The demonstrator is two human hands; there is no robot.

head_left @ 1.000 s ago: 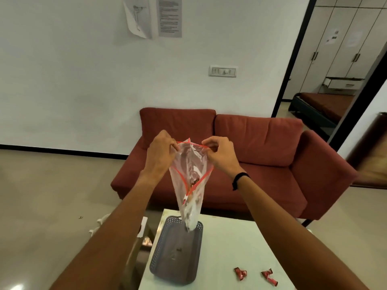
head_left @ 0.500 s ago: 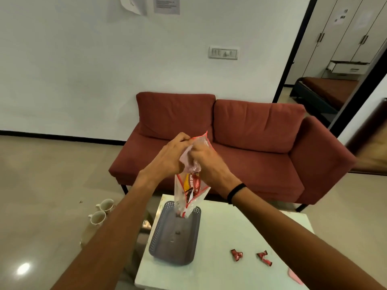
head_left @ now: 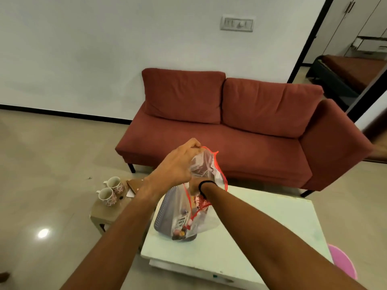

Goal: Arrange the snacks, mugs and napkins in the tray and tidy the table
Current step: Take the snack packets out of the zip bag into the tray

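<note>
Head view: the left hand pinches the top rim of a clear red-edged plastic bag of snack packets, fingers curled together. The right hand is sunk inside the bag to the wrist; its fingers cannot be told. The bag hangs over a grey perforated plastic tray on the white low table. At nine o'clock of the tray, two floral ceramic mugs stand on a small beige stool.
</note>
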